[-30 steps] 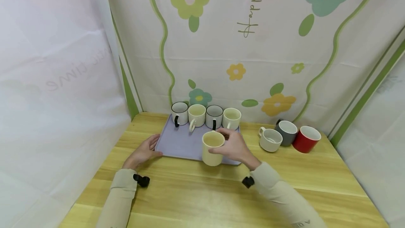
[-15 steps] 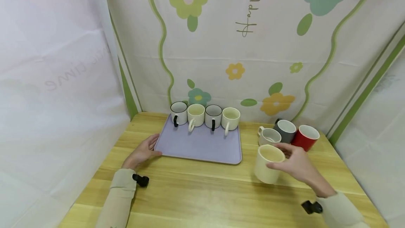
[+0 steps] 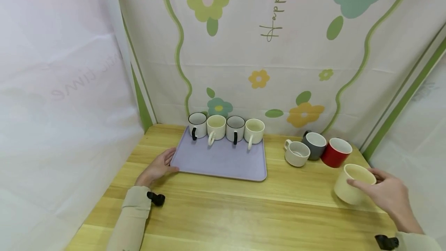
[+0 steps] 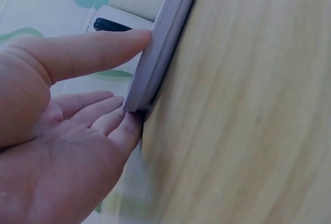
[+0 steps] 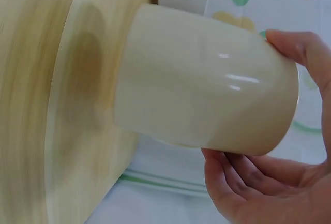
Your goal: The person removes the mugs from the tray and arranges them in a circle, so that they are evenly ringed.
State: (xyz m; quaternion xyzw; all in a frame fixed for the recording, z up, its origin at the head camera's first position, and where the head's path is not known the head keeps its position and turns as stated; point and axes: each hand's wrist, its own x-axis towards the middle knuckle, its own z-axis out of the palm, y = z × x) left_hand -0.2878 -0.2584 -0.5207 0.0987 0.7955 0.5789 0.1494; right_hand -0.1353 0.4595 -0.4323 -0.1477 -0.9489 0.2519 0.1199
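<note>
Cream mug [image 3: 349, 188] shifted rightward; only head view shows its inside.

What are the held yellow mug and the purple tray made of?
Yellow mug: probably glossy glazed ceramic; its smooth side shows bright highlights. Purple tray: perhaps matte plastic, evenly coloured without glare, though coated metal is possible.

Held cream mug [image 5: 207, 84]: looks like glazed ceramic, smooth & v. glossy w/ sharp highlights. Red mug [image 3: 335, 156]: smooth, glossy. Lilac tray [image 3: 219, 162]: smooth, matt, plastic-looking. Table [image 3: 244, 220]: wood grain, satin sheen. Floral backdrop [image 3: 230, 53]: creased sheet, cloth/plastic unclear. Sleeve [image 3: 131, 214]: matt cloth.
</note>
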